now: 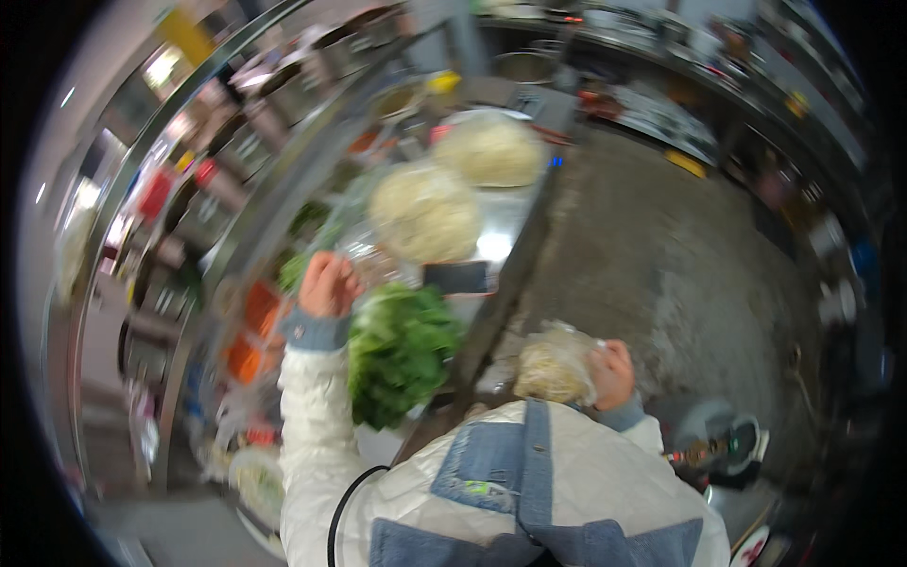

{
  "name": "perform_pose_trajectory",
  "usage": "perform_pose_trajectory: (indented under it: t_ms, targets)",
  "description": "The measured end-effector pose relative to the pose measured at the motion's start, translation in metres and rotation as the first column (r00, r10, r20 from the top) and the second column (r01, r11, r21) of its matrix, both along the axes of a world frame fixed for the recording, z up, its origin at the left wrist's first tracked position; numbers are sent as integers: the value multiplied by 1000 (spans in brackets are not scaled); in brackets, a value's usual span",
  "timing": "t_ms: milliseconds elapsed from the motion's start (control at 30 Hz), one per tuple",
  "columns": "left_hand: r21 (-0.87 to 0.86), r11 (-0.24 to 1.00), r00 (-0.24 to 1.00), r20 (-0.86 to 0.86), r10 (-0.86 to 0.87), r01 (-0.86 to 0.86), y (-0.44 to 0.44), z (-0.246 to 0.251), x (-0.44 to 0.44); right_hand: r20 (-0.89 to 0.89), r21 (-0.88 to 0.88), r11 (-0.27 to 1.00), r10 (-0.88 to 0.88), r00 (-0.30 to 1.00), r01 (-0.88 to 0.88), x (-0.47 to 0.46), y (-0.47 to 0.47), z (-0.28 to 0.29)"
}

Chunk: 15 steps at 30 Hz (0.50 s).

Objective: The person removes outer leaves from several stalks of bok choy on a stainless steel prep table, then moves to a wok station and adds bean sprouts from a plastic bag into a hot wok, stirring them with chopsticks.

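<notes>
My left hand (330, 285) is curled above the steel counter, just over a bunch of leafy greens (404, 351); blur hides whether its fingers hold anything. Off the counter's edge, my right hand (611, 372) grips a clear plastic bag of pale yellowish food (556, 365), perhaps bean sprouts or noodles. A large clear bag of pale food (425, 212) rests on the counter beyond the greens, and a similar pale heap (489, 149) lies behind it. A dark flat rectangular object (457, 277) lies between the greens and the nearer large bag.
Containers of orange food (261, 308) stand left of my left hand. A metal shelf rail (312, 120) runs along the left, with pots beyond. Metal shelving (659, 53) lines the far side and right. Concrete floor (638, 234) shows right of the counter.
</notes>
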<state>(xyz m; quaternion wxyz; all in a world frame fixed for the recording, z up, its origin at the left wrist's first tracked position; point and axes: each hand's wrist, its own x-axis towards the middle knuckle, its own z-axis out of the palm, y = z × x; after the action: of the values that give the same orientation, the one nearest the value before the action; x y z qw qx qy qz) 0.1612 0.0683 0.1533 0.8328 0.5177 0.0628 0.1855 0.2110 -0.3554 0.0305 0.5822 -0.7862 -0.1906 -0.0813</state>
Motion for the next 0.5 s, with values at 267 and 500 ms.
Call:
perform_pose_trajectory:
  t_ms: [267,500]
  targets:
    - [-147,934,934,-100,-343,327,-213,-75,133,168,-116,961,-230,959,251,74,-174,23]
    - [-306,916,845,-386,-369,260,-275,-239,241,272,-188,839,-456,848,511,137,-283,20]
